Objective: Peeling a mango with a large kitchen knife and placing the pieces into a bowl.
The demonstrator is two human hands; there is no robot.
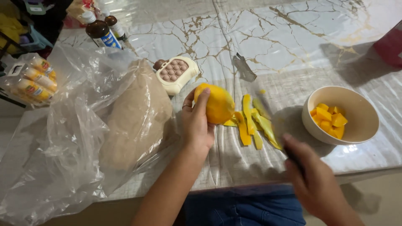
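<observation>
While gripped near the table's front edge, peeled mango (217,104): left hand (196,125) reaching up from below, fingers wrapped on its left side. Right hand (312,175), blurred, fist shut around dark knife handle (293,157). Peel strips (251,123) adjacent; bowl (360,125) of cubes rightward.

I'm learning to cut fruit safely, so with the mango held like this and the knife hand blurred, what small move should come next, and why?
Probably bring the right hand with its knife up to the mango. The left hand holds the mango upright above the peels, its flesh already bare, and the bowl already holds cubes, so slicing flesh seems next. The blade is blurred; its position cannot be told.
</observation>
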